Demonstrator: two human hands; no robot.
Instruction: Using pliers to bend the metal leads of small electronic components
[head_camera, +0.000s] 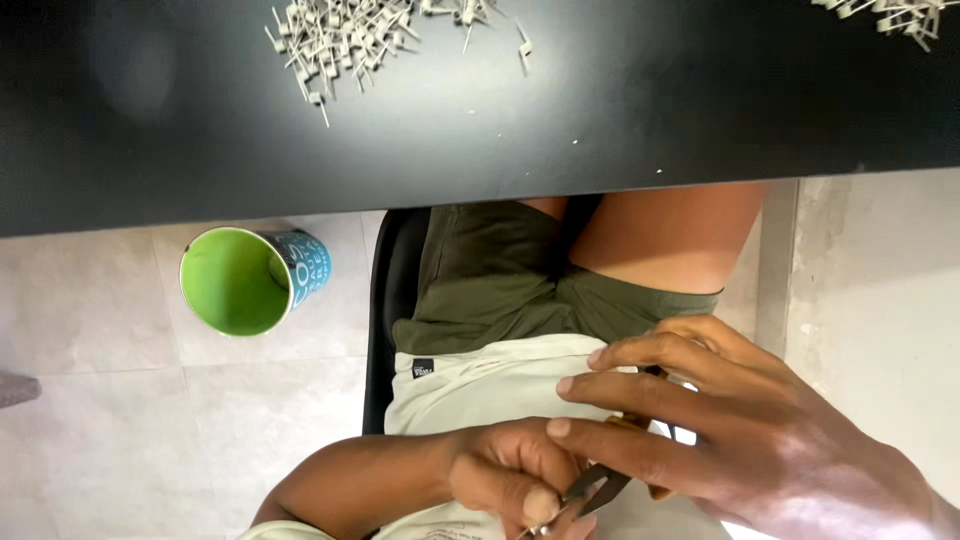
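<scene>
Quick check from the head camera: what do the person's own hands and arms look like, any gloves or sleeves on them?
Both are bare: no gloves, rings or watch visible. The left hand shows short nails, with a pale cream short sleeve edge above that forearm. The right hand has long fingers; no sleeve shows.

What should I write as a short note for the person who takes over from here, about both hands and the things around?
Left hand: closed, pinching a small thin piece at its fingertips, low over the lap.
Right hand: wrapped around a small dark cutter, fingers stretched out; the cutter's tip meets the left fingertips.
Table: black, with one pile of small grey pieces at top left and a second pile at top right.
Green cup: on the tiled floor, left of the chair, nothing visible inside.
Done: cannot tell how many pieces are worked. Left: both piles remain on the table.
</scene>
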